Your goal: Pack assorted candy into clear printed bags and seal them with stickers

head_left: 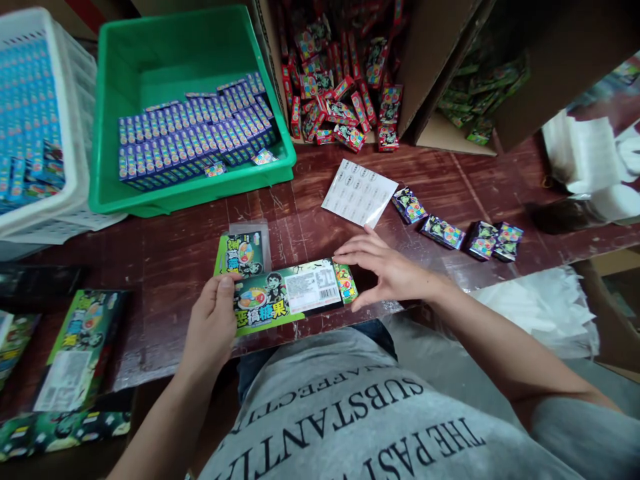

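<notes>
A long green and black candy box [263, 303] with a white label lies along the table's front edge. My left hand [215, 320] grips its left end, thumb on top. At the right end a small colourful candy box [346, 283] sticks out of the long box. My right hand [383, 270] is closed around that end, fingers on the far side and thumb on the near side of the small box. Behind the long box, partly covered by it, lies another green package [243, 250] with a clear plastic edge.
A sticker sheet [359, 192] and several small purple boxes [443, 232] lie beyond my right hand. A green bin [195, 200] holds purple boxes; a white basket [75, 120] holds blue ones. Cardboard cartons [430, 60] stand behind. More long green boxes [75, 353] are at left.
</notes>
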Demonstrator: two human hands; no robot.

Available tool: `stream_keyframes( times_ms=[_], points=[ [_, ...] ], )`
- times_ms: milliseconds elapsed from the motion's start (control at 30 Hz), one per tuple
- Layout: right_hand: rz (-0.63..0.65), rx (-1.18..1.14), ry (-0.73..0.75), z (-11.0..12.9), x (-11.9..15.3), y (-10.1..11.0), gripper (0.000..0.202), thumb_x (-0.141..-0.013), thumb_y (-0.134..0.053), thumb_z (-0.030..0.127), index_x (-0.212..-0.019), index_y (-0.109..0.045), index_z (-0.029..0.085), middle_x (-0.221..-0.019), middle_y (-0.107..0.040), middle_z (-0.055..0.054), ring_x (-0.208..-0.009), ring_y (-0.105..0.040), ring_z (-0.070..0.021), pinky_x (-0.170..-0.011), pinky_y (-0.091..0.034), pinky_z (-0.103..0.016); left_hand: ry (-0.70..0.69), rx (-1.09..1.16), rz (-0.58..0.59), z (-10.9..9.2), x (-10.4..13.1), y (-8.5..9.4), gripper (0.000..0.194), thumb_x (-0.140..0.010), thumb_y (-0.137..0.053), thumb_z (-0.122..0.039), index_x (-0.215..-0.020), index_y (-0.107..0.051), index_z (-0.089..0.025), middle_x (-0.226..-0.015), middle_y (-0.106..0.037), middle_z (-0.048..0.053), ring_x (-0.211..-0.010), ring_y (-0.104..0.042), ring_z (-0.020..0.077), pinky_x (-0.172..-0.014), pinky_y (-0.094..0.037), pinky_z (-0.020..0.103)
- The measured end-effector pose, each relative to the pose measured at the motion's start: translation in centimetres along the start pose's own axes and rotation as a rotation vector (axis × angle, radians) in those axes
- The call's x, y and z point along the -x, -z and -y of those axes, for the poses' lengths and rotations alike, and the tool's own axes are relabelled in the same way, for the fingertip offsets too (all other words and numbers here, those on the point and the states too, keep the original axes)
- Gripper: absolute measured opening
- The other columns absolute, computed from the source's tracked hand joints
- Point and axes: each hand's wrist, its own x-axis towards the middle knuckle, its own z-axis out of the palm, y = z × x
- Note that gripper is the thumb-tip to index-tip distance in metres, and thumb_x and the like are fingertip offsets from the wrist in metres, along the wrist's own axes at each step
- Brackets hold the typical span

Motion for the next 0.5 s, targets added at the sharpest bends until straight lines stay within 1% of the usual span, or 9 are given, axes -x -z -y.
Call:
stream_keyframes(
  times_ms=[67,100,167,233,267,333,433,500],
  points=[
    [-0.005,-0.010,-0.024,0.1,-0.1,-0.2,0.091,-0.069,-0.084,0.064,-0.147,-0.050,0.031,-0.139,-0.062,-0.009,-0.136,-0.052,-0.0309,-0.128,-0.009,-0.061,0.034,0.046,0.019,-0.4,0.3,-0.3,0.041,-0.088,-0.064,-0.060,-0.103,-0.067,-0.022,-0.082,-0.063,-0.001,-0.063,-0.057,0.0131,-0.058,-0.049,0.024],
    [-0.035,-0.024,-0.058,0.3,-0.1,-0.4,0.092,-0.070,-0.083,0.063,-0.149,-0.047,0.032,-0.144,-0.059,-0.010,-0.139,-0.050,-0.0312,-0.127,-0.012,-0.061,0.050,0.077,0.001,-0.7,0.4,-0.5,0.039,-0.089,-0.063,-0.058,-0.103,-0.067,-0.022,-0.081,-0.063,-0.001,-0.063,-0.057,0.0130,-0.058,-0.050,0.024],
    [-0.136,-0.084,-0.143,0.7,0.0,-0.8,0.091,-0.075,-0.082,0.058,-0.153,-0.043,0.033,-0.154,-0.050,-0.011,-0.145,-0.044,-0.0310,-0.126,-0.024,-0.059,0.068,0.138,-0.082,-1.3,0.8,-0.9,0.034,-0.092,-0.061,-0.054,-0.103,-0.066,-0.022,-0.080,-0.062,-0.001,-0.063,-0.058,0.0134,-0.059,-0.052,0.025],
    [-0.234,-0.183,-0.213,1.5,0.1,-1.7,0.082,-0.082,-0.079,0.053,-0.153,-0.044,0.035,-0.159,-0.044,-0.010,-0.147,-0.042,-0.0294,-0.123,-0.034,-0.055,0.068,0.168,-0.144,-1.8,1.2,-1.4,0.030,-0.094,-0.058,-0.051,-0.103,-0.065,-0.023,-0.082,-0.063,-0.001,-0.066,-0.060,0.0142,-0.061,-0.053,0.025],
    [-0.268,-0.239,-0.236,1.9,0.2,-2.3,0.075,-0.085,-0.077,0.050,-0.152,-0.046,0.036,-0.159,-0.044,-0.009,-0.147,-0.043,-0.0287,-0.122,-0.036,-0.054,0.060,0.166,-0.160,-1.9,1.4,-1.6,0.029,-0.095,-0.056,-0.050,-0.104,-0.064,-0.023,-0.084,-0.063,-0.001,-0.068,-0.061,0.0144,-0.062,-0.054,0.025],
    [-0.317,-0.352,-0.283,2.7,0.1,-3.8,0.067,-0.089,-0.074,0.046,-0.151,-0.048,0.039,-0.159,-0.046,-0.006,-0.147,-0.043,-0.0278,-0.122,-0.035,-0.053,0.051,0.156,-0.177,-2.1,1.9,-2.2,0.029,-0.097,-0.054,-0.050,-0.106,-0.064,-0.024,-0.087,-0.063,0.000,-0.070,-0.061,0.0141,-0.063,-0.053,0.024],
    [-0.408,-0.512,-0.382,3.5,-0.3,-5.8,0.063,-0.093,-0.071,0.043,-0.151,-0.046,0.044,-0.165,-0.037,-0.002,-0.153,-0.034,-0.0273,-0.122,-0.037,-0.052,0.088,0.181,-0.224,-1.9,2.7,-3.3,0.029,-0.099,-0.051,-0.050,-0.108,-0.062,-0.025,-0.091,-0.062,0.000,-0.071,-0.059,0.0135,-0.067,-0.054,0.025],
    [-0.463,-0.601,-0.418,3.7,-0.7,-6.5,0.060,-0.094,-0.070,0.042,-0.150,-0.047,0.046,-0.165,-0.036,0.001,-0.154,-0.032,-0.0259,-0.121,-0.040,-0.049,0.104,0.208,-0.250,-1.6,3.4,-4.1,0.031,-0.100,-0.047,-0.051,-0.109,-0.061,-0.025,-0.095,-0.061,0.001,-0.075,-0.060,0.0138,-0.071,-0.055,0.026]
  ],
)
